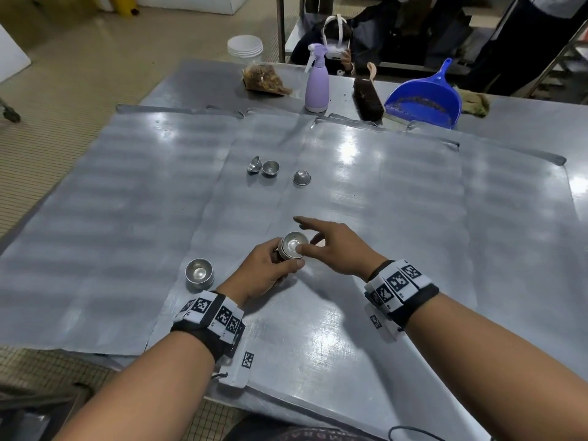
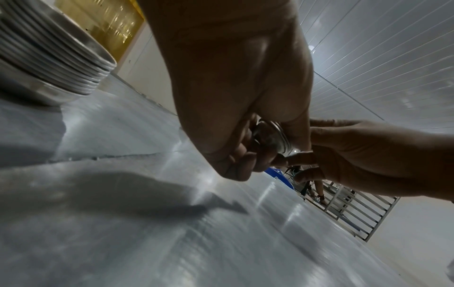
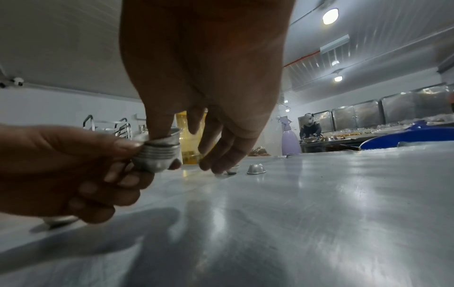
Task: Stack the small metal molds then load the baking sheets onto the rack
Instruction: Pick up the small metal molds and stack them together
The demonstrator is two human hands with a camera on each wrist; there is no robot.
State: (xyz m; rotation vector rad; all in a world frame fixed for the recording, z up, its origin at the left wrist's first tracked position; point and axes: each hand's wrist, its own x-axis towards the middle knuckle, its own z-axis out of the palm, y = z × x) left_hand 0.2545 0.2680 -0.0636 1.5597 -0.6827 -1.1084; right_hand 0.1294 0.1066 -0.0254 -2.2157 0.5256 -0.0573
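While the left hand (image 1: 267, 268) grips a short nested stack of molds (image 1: 291, 249) just above the baking sheets (image 1: 381, 192), its thumb and curled fingers wrapped round the ribbed sides, the right hand (image 1: 334, 249) presses the top mold down with its thumb, the other fingers spread loose and the forefinger pointing away. That hold makes sense: one hand steadies the pile from the side so that the other can seat the newest cup squarely in the one beneath. In the right wrist view the top mold sits a little tilted and proud of the rest, so the press is probably meant to settle it.

A second, taller stack (image 1: 199, 273) stands upright on the sheet just left of the left wrist, likely parked there as finished. Three loose molds (image 1: 269, 169) lie farther off on the sheets: two close together, one tipped on its side, and a third rim-down a little to their right. They look like the next to be gathered.

At the far edge of the tabletop (image 1: 525, 116) stand a lilac spray bottle (image 1: 316, 87), a brush (image 1: 367, 97) and a blue dustpan (image 1: 423, 100), well apart from the work. I judge the stacking nearly done and the sheets not yet loaded.
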